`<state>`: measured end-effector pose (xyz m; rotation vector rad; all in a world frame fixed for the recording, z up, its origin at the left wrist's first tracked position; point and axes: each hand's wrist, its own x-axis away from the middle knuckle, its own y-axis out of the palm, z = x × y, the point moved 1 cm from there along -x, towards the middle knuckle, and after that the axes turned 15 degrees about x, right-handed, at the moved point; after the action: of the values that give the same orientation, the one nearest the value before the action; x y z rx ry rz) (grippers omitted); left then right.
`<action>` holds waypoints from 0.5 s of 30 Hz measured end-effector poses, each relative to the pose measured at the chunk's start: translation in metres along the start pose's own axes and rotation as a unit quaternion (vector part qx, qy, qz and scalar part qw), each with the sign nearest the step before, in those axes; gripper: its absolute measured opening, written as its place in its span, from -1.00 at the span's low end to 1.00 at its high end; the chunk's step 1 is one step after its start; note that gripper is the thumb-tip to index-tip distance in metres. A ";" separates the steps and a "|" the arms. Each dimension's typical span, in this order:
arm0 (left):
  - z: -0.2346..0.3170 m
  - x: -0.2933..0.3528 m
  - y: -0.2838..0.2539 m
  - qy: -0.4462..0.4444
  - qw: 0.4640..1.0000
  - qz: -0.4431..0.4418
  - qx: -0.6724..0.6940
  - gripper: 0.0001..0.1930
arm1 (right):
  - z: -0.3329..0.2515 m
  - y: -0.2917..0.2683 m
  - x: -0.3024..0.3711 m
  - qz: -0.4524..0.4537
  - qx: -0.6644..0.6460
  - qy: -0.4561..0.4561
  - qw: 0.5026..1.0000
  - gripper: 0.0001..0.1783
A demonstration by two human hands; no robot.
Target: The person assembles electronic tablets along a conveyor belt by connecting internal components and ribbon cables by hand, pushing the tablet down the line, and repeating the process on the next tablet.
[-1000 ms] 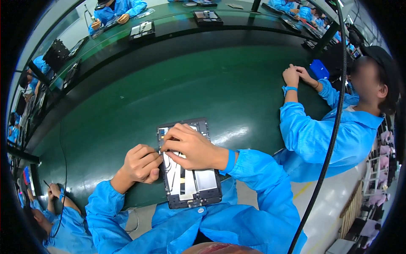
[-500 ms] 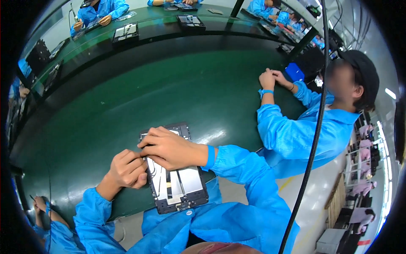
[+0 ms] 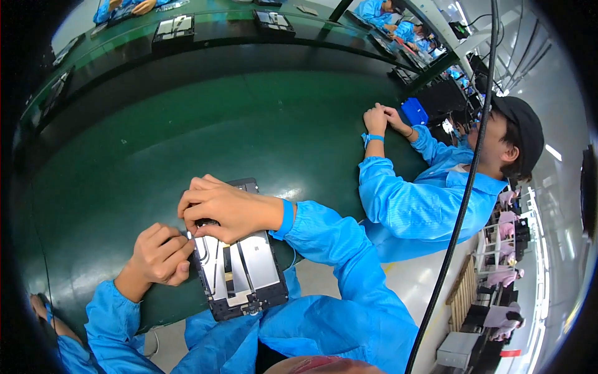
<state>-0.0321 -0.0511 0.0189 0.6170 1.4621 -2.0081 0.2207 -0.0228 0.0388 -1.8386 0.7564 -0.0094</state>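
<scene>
An opened tablet point(image 3: 255, 262) with a black frame and silver battery panels lies tilted at the near edge of the green table. My right hand point(image 3: 233, 212) reaches across its upper part, fingers bent, thumb and forefinger pinched together at the tablet's left edge. My left hand point(image 3: 161, 254) is closed beside that same edge, its fingertips nearly meeting those of my right hand. A tiny white piece point(image 3: 189, 235) shows between the two sets of fingertips. Which hand grips it, I cannot tell. The tablet's upper left corner is hidden under my right hand.
To the right a co-worker point(image 3: 430, 187) in blue sits with hands together on the table point(image 3: 293, 124). A blue box point(image 3: 414, 111) stands beyond those hands. More opened tablets point(image 3: 174, 28) rest on the far bench. A black cable point(image 3: 458, 230) hangs down at the right.
The view has shifted, so the tablet and both hands appear farther left. A tiny white piece now shows between my fingertips. Both hands stay at the tablet's left edge.
</scene>
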 end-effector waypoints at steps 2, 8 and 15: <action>-0.002 -0.001 0.000 -0.001 1.000 0.004 0.005 -0.69 | -0.001 0.002 0.001 0.014 0.002 0.005 1.000 -0.89; -0.001 -0.003 -0.001 -0.008 1.000 -0.004 0.009 -0.70 | -0.005 0.004 0.005 0.038 0.006 0.016 0.999 -0.87; -0.002 -0.001 0.000 -0.019 1.000 -0.011 0.018 -0.71 | -0.002 0.012 0.012 0.084 0.029 -0.013 0.996 -0.80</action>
<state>-0.0311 -0.0487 0.0191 0.5778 1.4192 -2.0549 0.2236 -0.0328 0.0258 -1.7129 0.8822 0.1001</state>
